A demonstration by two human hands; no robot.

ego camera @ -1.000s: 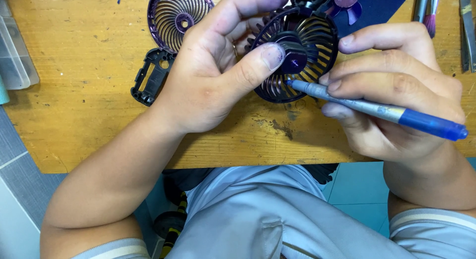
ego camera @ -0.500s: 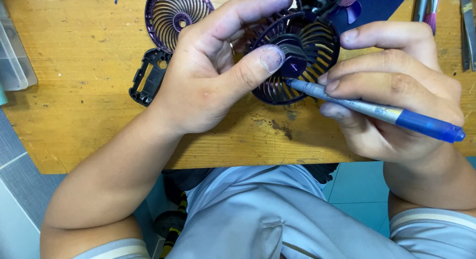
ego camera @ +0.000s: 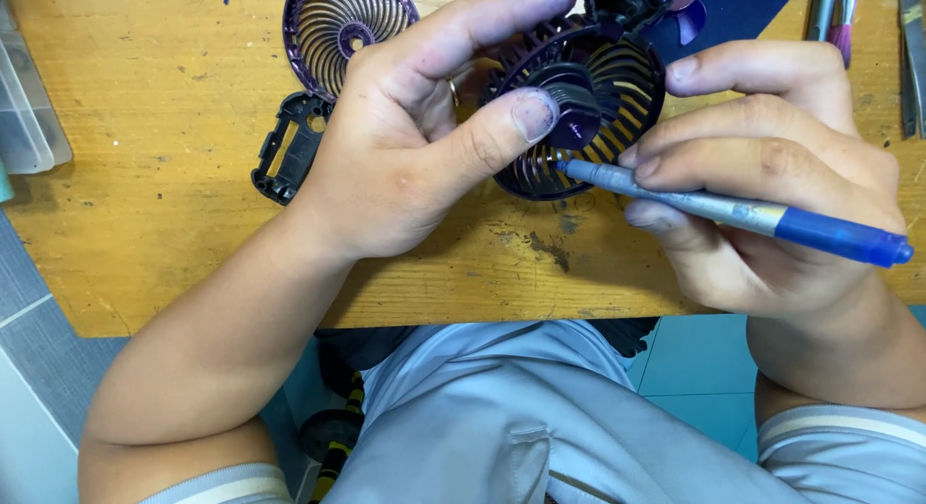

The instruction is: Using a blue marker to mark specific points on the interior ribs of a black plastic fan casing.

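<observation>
Wooden bench [ego camera: 145,128]: screwdriver [ego camera: 733,211] level, tip leftward into fan grille [ego camera: 617,99].

My wooden table [ego camera: 145,128] carries a purple fan grille [ego camera: 338,27], a black plastic frame [ego camera: 286,157] and a clear box [ego camera: 24,118].

bare wooden table [ego camera: 145,234] at left, grille [ego camera: 340,27] and black bracket [ego camera: 287,159] crowding upper centre

Bright, even overhead light, no harsh glare. Soft shadows under the left hand [ego camera: 405,157] and right hand [ego camera: 762,205] on the wooden table [ego camera: 145,224]. Centre sharp; slight wide-angle stretch and softness toward the edges.
</observation>
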